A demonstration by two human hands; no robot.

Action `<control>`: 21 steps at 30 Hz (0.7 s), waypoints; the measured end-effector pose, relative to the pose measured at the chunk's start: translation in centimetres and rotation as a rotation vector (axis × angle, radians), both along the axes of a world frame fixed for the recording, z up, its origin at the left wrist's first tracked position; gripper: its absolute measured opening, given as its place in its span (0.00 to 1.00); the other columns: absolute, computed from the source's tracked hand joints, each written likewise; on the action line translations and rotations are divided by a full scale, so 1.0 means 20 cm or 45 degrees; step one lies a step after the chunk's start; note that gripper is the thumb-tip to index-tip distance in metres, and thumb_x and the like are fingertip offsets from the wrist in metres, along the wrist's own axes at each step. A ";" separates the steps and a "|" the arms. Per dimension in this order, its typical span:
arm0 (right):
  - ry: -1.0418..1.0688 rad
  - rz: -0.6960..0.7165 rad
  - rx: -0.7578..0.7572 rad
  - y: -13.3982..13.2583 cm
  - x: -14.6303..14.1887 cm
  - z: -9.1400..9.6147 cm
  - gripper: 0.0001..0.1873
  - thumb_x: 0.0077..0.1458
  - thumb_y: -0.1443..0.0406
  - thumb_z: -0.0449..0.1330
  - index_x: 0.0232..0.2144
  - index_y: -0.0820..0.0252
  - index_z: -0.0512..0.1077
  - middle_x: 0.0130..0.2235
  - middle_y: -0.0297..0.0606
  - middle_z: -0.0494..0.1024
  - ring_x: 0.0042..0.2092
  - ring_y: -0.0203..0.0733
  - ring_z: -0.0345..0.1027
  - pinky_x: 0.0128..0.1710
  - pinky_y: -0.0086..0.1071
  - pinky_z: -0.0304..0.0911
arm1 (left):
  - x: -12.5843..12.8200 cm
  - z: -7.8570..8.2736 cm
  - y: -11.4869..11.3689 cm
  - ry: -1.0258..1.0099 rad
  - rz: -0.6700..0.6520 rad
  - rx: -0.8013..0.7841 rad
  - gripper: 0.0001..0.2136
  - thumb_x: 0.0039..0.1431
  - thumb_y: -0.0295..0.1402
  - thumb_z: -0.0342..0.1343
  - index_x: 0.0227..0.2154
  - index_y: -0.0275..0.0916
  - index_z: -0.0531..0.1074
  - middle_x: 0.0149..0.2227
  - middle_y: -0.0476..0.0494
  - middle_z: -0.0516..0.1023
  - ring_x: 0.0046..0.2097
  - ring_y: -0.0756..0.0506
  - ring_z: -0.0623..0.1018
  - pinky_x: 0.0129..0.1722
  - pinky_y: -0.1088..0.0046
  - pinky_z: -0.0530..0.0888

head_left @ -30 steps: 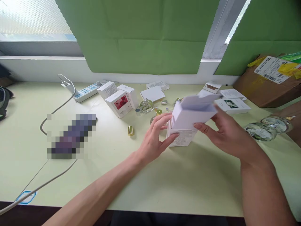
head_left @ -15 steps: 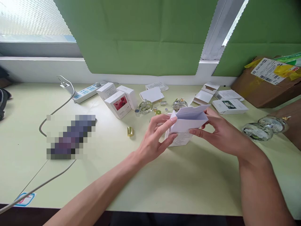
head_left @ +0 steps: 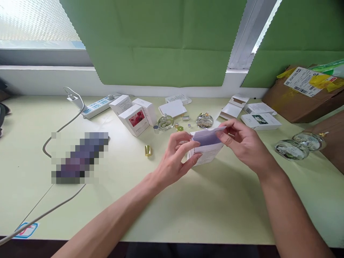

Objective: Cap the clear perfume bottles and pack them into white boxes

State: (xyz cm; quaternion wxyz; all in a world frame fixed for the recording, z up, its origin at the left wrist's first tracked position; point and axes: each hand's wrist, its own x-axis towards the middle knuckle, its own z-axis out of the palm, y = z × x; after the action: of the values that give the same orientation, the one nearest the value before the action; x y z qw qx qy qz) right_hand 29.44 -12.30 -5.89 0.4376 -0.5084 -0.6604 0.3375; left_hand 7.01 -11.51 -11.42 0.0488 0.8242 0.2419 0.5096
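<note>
Right now, the left hand (head_left: 174,161) holds the left side of a white box (head_left: 206,156), just right of the middle of the frame, with its thumb on the front. The right hand (head_left: 243,147) pinches the box's top flap (head_left: 205,133) between thumb and fingers. Behind the box is a round glass bottle (head_left: 204,122). A shiny gold cap (head_left: 148,150) stands left of the left hand. At the right edge sits a big brown carton (head_left: 298,107).
</note>
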 end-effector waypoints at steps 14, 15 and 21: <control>0.243 0.202 -0.270 0.04 0.01 -0.06 0.25 0.52 0.56 0.69 0.51 0.47 0.69 0.48 0.37 0.71 0.44 0.41 0.69 0.36 0.32 0.69 | -0.01 0.00 -0.01 -0.006 0.042 0.043 0.15 0.60 0.26 0.59 0.48 0.43 0.67 0.51 0.40 0.64 0.52 0.45 0.71 0.46 0.62 0.81; 0.217 0.189 -0.228 0.04 0.01 -0.06 0.24 0.52 0.56 0.69 0.50 0.47 0.70 0.48 0.37 0.72 0.43 0.41 0.69 0.37 0.32 0.68 | -0.01 0.00 -0.01 0.002 0.053 0.055 0.14 0.60 0.26 0.59 0.48 0.43 0.67 0.51 0.40 0.64 0.52 0.45 0.71 0.47 0.62 0.81; 0.055 0.007 0.141 0.03 -0.03 -0.04 0.12 0.58 0.52 0.63 0.36 0.51 0.78 0.37 0.35 0.77 0.36 0.39 0.67 0.35 0.32 0.63 | -0.01 0.00 -0.01 0.034 0.076 0.049 0.13 0.60 0.23 0.57 0.45 0.42 0.69 0.51 0.40 0.63 0.53 0.44 0.69 0.48 0.60 0.81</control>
State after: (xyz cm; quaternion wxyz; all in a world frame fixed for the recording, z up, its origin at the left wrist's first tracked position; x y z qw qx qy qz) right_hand 28.78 -11.68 -6.68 0.4784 -0.4741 -0.6698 0.3126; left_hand 6.75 -11.76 -11.42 0.0146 0.8242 0.2572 0.5044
